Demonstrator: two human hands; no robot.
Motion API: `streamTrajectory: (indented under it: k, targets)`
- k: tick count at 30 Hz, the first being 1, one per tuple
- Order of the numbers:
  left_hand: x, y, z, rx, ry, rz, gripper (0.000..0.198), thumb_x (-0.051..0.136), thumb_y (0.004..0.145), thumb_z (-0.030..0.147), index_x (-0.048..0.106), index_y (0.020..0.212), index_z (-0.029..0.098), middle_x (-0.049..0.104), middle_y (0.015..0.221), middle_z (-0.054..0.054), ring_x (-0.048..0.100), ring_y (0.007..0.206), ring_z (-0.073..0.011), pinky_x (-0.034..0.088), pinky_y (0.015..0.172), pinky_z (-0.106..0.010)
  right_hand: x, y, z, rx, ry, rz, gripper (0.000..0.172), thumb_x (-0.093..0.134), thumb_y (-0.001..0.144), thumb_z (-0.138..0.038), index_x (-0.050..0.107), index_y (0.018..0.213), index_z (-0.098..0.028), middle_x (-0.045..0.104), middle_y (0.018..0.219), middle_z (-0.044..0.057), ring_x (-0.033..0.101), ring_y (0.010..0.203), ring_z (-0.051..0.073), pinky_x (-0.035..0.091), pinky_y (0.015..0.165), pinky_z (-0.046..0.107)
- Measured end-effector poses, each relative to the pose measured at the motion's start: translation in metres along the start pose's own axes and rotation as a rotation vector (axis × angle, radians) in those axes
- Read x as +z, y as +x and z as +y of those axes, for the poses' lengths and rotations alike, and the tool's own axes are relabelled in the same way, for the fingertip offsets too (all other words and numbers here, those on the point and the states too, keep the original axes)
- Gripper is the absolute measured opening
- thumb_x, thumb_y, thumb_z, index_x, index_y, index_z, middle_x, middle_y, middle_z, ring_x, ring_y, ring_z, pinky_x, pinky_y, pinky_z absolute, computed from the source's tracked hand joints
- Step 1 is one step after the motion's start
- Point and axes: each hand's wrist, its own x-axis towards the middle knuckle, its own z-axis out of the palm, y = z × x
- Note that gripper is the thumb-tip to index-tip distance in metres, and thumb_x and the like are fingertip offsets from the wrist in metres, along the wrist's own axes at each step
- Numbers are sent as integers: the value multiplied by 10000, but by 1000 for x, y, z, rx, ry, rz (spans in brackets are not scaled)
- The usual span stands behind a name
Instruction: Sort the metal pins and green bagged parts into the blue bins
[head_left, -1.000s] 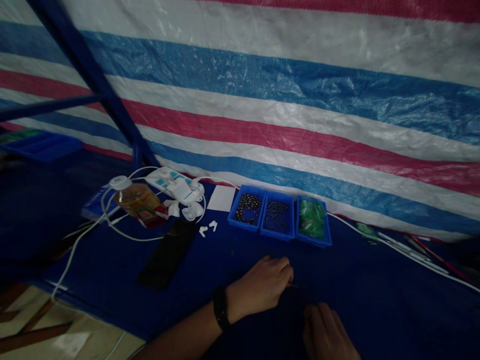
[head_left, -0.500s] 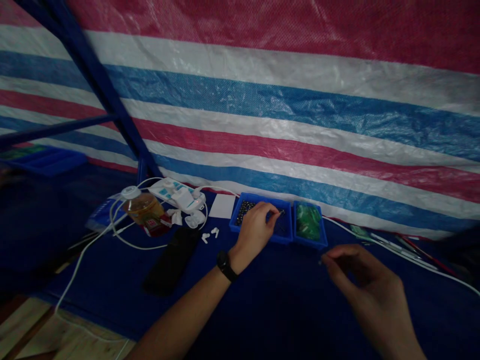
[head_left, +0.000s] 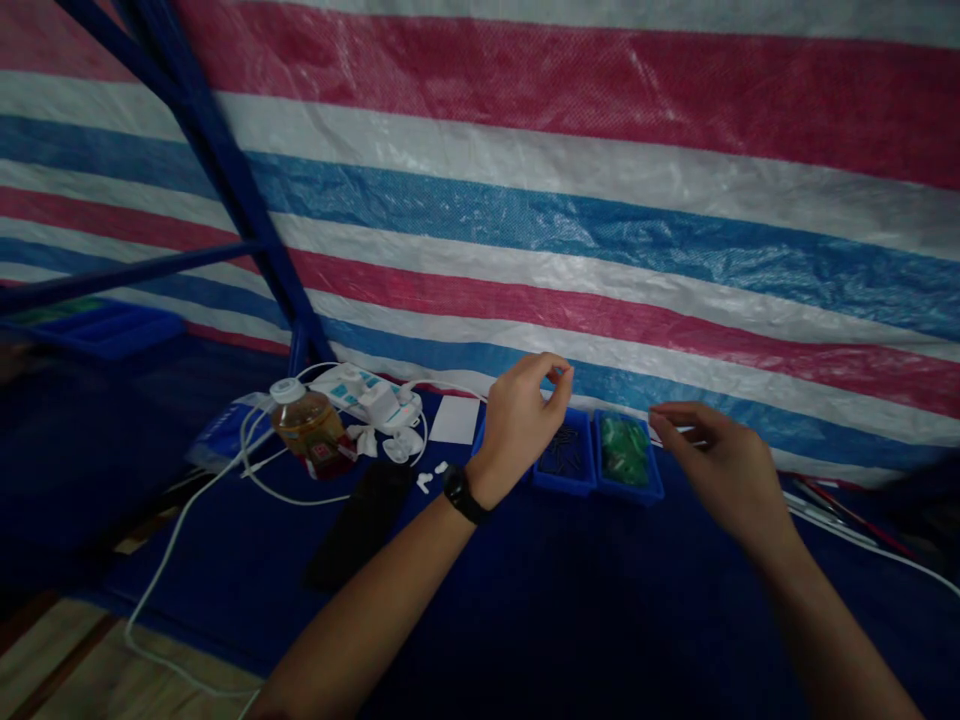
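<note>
My left hand [head_left: 525, 415], a dark band on its wrist, is raised over the blue parts bin [head_left: 562, 488]. Its thumb and forefinger are pinched; what they hold, if anything, is too small to make out. Thin dark screw-like pieces [head_left: 564, 455] lie in the bin's right compartment, while hand and wrist cover most of the left one. Beside it stands a smaller blue bin [head_left: 637, 495] with green plastic packets [head_left: 624, 450]. My right hand [head_left: 724, 470] is just right of that bin, fingertips pinched near its back corner; anything between them cannot be made out.
Left of the bins are a white card [head_left: 455, 420], white earbuds [head_left: 426, 481], a dark phone-like slab [head_left: 360, 525], a drink bottle [head_left: 307, 425] and a power strip [head_left: 375, 398] with looping cables. A blue metal frame [head_left: 225, 180] and striped sheet [head_left: 525, 240] stand behind.
Both hands have risen; my left hand has lifted out of the bin, and my right hand has moved up beside the green packets. The camera view has shifted slightly.
</note>
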Motion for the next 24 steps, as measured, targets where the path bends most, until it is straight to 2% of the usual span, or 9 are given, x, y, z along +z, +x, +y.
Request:
streamTrajectory:
  k: [3,5,8,10,12,14,18,21,24]
  targets:
    - [-18,9,11,58,37,168,60,597,946,195,654,939,175,673,795,22,568,606,-70,415,582,-189,7,-27,43,60,-107,13,427,589,836,-585,762,903,-200,773,831,76,715,705,247,515,620,323]
    - [-30,15,17,85,34,230,86,586,960,229,644,937,171,642,741,42,500,528,-51,389,546,-181,15,-49,78,120,-226,101,448,558,843,-592,762,864,-194,771,814,89,716,711,272,500,628,344]
    - [-29,6,9,89,69,173,150,531,984,245,629,899,171,621,711,34,509,544,-69,426,572,-198,27,-80,121,230,-416,324,470,488,890,-559,750,883,-168,761,817,117,708,718,308,469,613,373]
    - [-14,-20,-7,100,196,49,191,506,979,230,637,855,169,656,778,-24,617,753,-148,514,755,-298,34,-93,137,244,-476,372,454,483,906,-534,745,883,-164,750,797,114,697,708,305,456,604,373]
    - [7,-56,-28,101,373,-155,168,573,945,295,686,984,176,679,1126,-125,579,1154,-312,443,1016,-537,40,-96,141,189,-499,376,418,501,918,-501,742,899,-160,738,788,105,681,702,280,461,615,363]
    - [27,-93,-45,56,462,-293,328,601,933,373,657,1210,207,529,1430,-171,407,1374,-405,257,1119,-700,46,-91,137,69,-498,367,380,524,934,-460,739,967,-149,722,804,99,660,718,250,484,667,357]
    - [51,-134,-65,28,475,-409,456,566,956,402,550,1393,272,389,1561,-170,302,1462,-403,169,1137,-732,60,-78,121,-207,-468,245,303,578,943,-378,714,1131,-184,691,943,100,625,869,245,514,812,387]
    - [55,-137,-71,37,474,-421,458,549,967,361,524,1420,293,385,1566,-171,314,1461,-394,176,1134,-721,70,-77,117,-304,-441,149,275,634,913,-332,697,1158,-224,657,1091,105,606,961,255,527,845,413]
    - [55,-133,-72,24,485,-426,418,549,962,343,565,1375,279,395,1562,-171,343,1444,-398,157,1134,-724,73,-79,119,-289,-401,119,246,662,894,-324,687,1118,-224,618,1181,119,602,1017,265,547,859,433]
